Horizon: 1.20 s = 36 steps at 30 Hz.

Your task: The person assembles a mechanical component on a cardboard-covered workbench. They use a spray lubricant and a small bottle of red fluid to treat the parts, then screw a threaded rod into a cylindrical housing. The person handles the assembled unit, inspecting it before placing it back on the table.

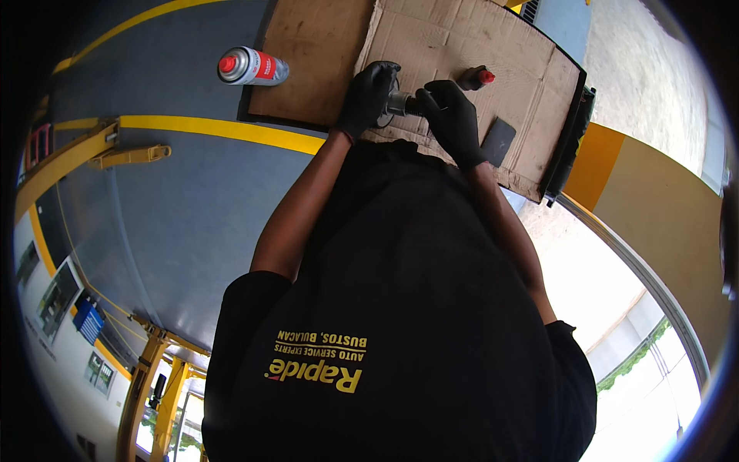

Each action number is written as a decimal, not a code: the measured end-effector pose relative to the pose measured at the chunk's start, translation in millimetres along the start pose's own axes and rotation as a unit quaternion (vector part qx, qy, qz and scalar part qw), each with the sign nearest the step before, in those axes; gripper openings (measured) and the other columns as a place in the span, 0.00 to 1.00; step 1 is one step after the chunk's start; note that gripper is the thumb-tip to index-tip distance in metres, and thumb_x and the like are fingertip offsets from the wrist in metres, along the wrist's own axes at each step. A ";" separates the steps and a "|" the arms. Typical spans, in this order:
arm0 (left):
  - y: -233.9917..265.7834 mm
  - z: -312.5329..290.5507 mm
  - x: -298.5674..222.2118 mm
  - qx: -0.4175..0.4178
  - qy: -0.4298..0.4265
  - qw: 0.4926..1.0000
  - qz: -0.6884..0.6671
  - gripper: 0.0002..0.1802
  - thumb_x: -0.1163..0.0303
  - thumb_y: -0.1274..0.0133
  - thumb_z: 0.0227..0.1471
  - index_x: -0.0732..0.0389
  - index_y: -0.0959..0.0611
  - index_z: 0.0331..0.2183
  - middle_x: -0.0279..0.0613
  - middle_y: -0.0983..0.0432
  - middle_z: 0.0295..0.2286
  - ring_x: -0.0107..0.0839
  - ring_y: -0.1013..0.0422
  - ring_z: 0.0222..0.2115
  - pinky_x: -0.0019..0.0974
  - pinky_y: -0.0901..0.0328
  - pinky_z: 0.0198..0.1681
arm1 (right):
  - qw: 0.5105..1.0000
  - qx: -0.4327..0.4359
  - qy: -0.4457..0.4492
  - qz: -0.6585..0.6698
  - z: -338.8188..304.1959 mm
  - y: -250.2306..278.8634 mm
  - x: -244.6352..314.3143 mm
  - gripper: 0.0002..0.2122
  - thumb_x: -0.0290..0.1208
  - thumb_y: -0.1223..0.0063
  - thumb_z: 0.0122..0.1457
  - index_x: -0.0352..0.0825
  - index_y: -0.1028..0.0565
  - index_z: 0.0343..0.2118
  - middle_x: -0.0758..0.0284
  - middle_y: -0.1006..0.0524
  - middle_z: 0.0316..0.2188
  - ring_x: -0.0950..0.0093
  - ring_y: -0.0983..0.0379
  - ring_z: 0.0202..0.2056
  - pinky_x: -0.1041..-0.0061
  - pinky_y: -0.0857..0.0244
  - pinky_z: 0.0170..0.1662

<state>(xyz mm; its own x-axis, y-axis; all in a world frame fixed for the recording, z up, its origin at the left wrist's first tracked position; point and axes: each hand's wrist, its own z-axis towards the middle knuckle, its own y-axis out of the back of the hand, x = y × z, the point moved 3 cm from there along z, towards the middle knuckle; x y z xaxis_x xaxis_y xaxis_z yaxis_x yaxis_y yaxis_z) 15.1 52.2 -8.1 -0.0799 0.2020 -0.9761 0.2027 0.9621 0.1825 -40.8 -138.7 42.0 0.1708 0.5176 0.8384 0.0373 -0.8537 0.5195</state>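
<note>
- In the head view, a metal part (398, 103) is held over the near side of a cardboard sheet (531, 73); its long axis is laid roughly left to right, the wide round end turned left, the narrow end right; whether the cardboard is touched cannot be told
- The round end is grasped by the gloved left hand (368, 100); the narrow end is gripped by the fingers of the gloved right hand (452, 119)
- The cardboard is bordered at left by a brown board (312, 58), with a spray can (254, 67) stood at its left edge; a red-tipped bottle (474, 78) and a flat dark piece (499, 142) are seen near the right hand
- The grey floor (200, 200) is crossed by yellow lines
- The part is silvery, its ends partly hidden
</note>
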 end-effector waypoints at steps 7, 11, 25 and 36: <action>-12.1 10.3 10.4 -0.012 0.035 0.998 0.046 0.19 0.56 0.51 0.67 0.62 0.15 0.44 0.51 0.16 0.32 0.45 0.18 0.36 0.45 0.26 0.41 | 0.621 0.086 -0.345 0.698 -16.7 34.6 -99.1 0.30 0.55 0.53 0.70 0.27 0.26 0.55 0.59 0.18 0.40 0.66 0.20 0.38 0.68 0.24 0.43; -21.2 10.7 -4.0 -0.026 0.050 0.993 0.100 0.18 0.57 0.49 0.65 0.62 0.15 0.42 0.55 0.16 0.35 0.52 0.19 0.40 0.49 0.26 0.44 | 0.518 0.017 -0.377 0.767 -4.0 28.5 -108.4 0.43 0.68 0.54 0.65 0.22 0.33 0.60 0.53 0.21 0.50 0.61 0.22 0.47 0.64 0.25 0.54; -21.3 10.1 -6.4 -0.040 0.039 0.989 0.134 0.18 0.58 0.48 0.65 0.62 0.14 0.41 0.54 0.15 0.36 0.53 0.19 0.40 0.48 0.26 0.44 | 0.543 0.007 -0.324 0.775 43.7 0.8 -103.4 0.19 0.46 0.34 0.59 0.32 0.22 0.37 0.65 0.21 0.32 0.70 0.22 0.33 0.74 0.23 0.39; -24.4 8.1 -10.8 -0.040 0.025 0.993 0.107 0.19 0.56 0.47 0.65 0.63 0.15 0.41 0.56 0.16 0.35 0.52 0.18 0.40 0.47 0.26 0.43 | 0.512 -0.043 -0.315 0.798 44.2 12.4 -125.3 0.10 0.31 0.39 0.63 0.31 0.25 0.43 0.62 0.20 0.43 0.69 0.21 0.41 0.75 0.23 0.46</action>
<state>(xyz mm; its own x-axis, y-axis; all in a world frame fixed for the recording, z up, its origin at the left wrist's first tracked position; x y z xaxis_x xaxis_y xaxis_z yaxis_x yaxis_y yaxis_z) 18.9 25.0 -2.9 -0.0922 0.4104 -0.9072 0.1423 0.9072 0.3959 -18.2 -216.7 -64.0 0.2012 -0.9796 -0.0001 -0.6837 -0.1403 -0.7161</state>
